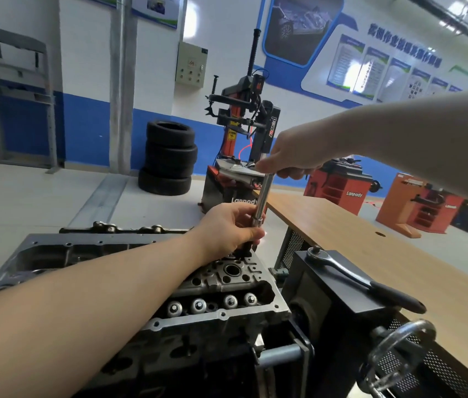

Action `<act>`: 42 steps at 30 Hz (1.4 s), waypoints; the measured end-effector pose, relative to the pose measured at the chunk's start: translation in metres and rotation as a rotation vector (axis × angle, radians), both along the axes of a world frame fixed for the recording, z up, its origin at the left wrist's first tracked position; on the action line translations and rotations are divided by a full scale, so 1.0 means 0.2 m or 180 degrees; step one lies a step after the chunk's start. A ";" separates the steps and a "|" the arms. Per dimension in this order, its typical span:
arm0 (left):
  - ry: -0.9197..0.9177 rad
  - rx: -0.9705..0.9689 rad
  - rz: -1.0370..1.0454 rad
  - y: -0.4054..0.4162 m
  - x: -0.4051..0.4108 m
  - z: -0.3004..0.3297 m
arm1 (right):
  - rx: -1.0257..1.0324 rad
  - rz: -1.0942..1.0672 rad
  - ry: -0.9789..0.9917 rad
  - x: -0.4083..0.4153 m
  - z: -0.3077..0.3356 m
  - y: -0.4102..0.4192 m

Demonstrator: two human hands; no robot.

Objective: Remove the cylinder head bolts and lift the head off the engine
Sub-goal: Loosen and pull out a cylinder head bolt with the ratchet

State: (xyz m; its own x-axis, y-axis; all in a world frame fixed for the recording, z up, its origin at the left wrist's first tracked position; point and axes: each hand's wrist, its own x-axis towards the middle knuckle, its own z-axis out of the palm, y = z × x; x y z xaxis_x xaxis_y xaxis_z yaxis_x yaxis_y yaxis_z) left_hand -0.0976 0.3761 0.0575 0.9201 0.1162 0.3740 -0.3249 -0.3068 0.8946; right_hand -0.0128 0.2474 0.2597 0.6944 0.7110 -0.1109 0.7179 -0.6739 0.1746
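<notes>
Left forearm: reaches from the lower left across the cylinder head point(215, 285) toward its far end.
Left hand point(227, 228): fingers point(251, 234) curled round the lower part of the chrome extension bar point(263, 199), just above the dark socket point(246, 248).
Socket: below the left fingers, standing upright on the far end of the head; whatever it sits on is hidden.
Right hand point(296, 156): above the left fingers, its fingertips point(264, 168) pinching the top end of the bar.
Extension bar: near upright, leaning slightly, spanning between the two hands.
Cylinder head: under the left fingers, on the engine, which rests in a dark stand; a row of four round valve tops shows on the nearer side.
Ratchet wrench point(362, 278): right of and below the left fingers, lying loose on the stand's black box, black grip pointing toward the camera.
Desk point(399, 254): wooden top, right of both hands, beyond the wrench.
Tyre stack point(169, 158): on the floor, well beyond the fingers, left of the red tyre changer point(241, 124).
</notes>
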 end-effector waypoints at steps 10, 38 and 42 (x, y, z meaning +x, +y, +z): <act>0.0188 -0.0275 -0.0314 0.01 0.00 0.02 | 0.0048 0.0137 -0.0037 0.02 0.00 -0.02; 0.0092 -0.0020 -0.0285 0.02 -0.05 0.07 | 0.0383 0.0874 -0.0272 -0.10 0.01 -0.01; 0.0053 0.0225 -0.0124 0.02 -0.05 0.08 | 0.0539 0.0748 -0.0143 -0.07 0.02 -0.03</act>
